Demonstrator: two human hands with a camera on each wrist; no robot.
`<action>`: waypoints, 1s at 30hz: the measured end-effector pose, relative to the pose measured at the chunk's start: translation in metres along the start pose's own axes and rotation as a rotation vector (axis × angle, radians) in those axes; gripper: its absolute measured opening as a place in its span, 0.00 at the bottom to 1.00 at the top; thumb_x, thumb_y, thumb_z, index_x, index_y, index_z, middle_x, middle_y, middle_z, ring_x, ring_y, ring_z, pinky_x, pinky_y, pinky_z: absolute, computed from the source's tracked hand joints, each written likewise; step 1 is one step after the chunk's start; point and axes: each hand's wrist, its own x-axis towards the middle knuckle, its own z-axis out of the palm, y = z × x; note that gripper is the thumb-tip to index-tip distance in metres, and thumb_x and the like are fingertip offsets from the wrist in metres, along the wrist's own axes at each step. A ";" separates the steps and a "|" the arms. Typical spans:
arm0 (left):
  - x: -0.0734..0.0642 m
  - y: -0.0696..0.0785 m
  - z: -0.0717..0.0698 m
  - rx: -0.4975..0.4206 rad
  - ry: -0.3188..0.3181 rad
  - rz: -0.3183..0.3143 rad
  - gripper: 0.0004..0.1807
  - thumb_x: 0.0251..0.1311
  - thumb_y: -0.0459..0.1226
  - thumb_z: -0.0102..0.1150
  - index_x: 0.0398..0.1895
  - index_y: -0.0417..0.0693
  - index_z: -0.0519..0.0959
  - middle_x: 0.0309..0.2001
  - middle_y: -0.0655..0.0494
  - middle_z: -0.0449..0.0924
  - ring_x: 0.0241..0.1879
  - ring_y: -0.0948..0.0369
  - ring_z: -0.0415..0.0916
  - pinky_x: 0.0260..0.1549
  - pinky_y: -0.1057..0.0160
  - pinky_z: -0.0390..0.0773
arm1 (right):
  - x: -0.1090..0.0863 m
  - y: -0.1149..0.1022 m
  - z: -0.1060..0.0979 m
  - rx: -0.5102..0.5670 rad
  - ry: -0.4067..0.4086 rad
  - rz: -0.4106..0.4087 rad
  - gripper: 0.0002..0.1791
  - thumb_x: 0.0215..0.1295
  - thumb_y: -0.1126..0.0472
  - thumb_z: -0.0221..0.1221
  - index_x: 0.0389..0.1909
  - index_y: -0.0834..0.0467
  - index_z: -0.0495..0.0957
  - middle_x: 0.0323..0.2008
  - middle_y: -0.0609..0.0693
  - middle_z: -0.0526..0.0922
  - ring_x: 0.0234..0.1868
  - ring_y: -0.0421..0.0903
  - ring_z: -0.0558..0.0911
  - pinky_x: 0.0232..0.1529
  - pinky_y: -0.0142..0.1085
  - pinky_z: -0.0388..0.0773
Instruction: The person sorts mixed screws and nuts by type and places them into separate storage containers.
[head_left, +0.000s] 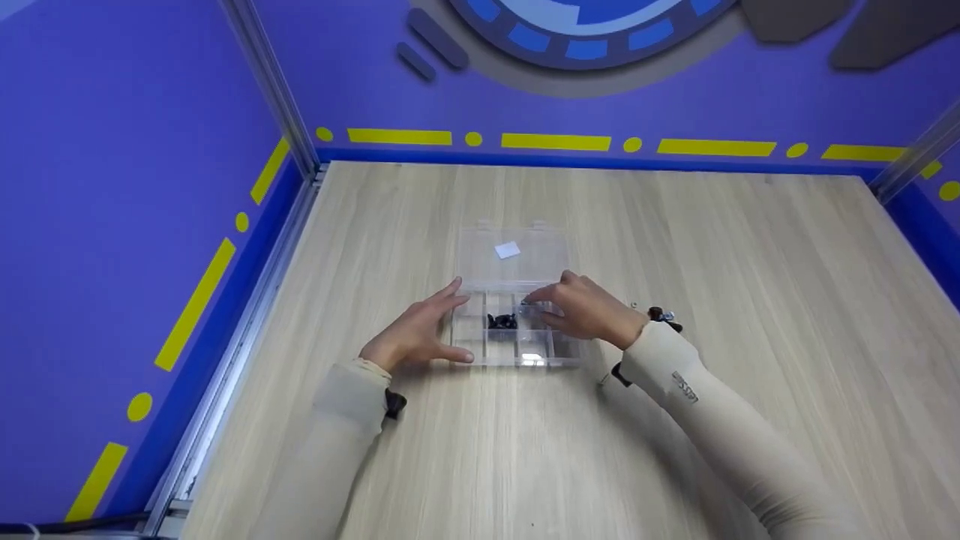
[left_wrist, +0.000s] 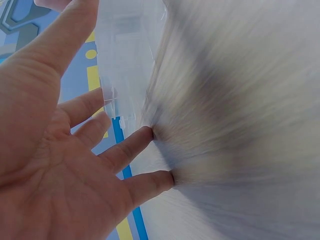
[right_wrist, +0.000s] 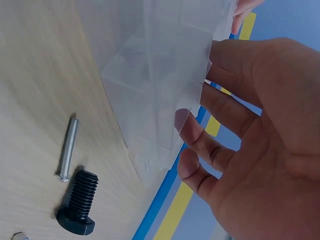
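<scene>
A clear plastic compartment box (head_left: 501,364) lies on the table with its lid (head_left: 476,262) folded back. A cluster of small black parts (head_left: 502,322) fills one middle compartment. My left hand (head_left: 420,330) is at the box's left side, fingers spread and fairly straight, thumb by the front left corner. In the left wrist view, two fingertips (left_wrist: 145,134) touch the tabletop beside the box. My right hand (head_left: 589,307) reaches over the right compartments with its index finger and thumb down inside. Whether those fingertips hold anything is hidden.
A black bolt (right_wrist: 79,202) and a thin silver screw (right_wrist: 69,149) lie on the wooden table right of the box, beside a small metal piece (right_wrist: 20,236). A white label (head_left: 507,250) is on the lid. Blue walls (head_left: 150,187) enclose the table.
</scene>
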 end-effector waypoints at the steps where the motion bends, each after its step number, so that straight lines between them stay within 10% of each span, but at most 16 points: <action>1: 0.000 0.000 0.000 -0.002 0.001 0.002 0.56 0.49 0.49 0.81 0.80 0.45 0.61 0.84 0.56 0.40 0.81 0.51 0.43 0.77 0.49 0.52 | 0.000 0.000 0.000 0.001 0.000 -0.001 0.16 0.66 0.67 0.66 0.54 0.62 0.86 0.51 0.54 0.89 0.36 0.56 0.79 0.38 0.51 0.77; 30: -0.001 -0.001 0.000 -0.011 0.002 -0.002 0.57 0.48 0.49 0.82 0.80 0.46 0.61 0.84 0.56 0.39 0.81 0.52 0.43 0.78 0.50 0.51 | 0.003 0.000 0.006 -0.008 0.009 0.003 0.12 0.68 0.64 0.66 0.50 0.62 0.87 0.50 0.57 0.88 0.46 0.55 0.87 0.51 0.53 0.79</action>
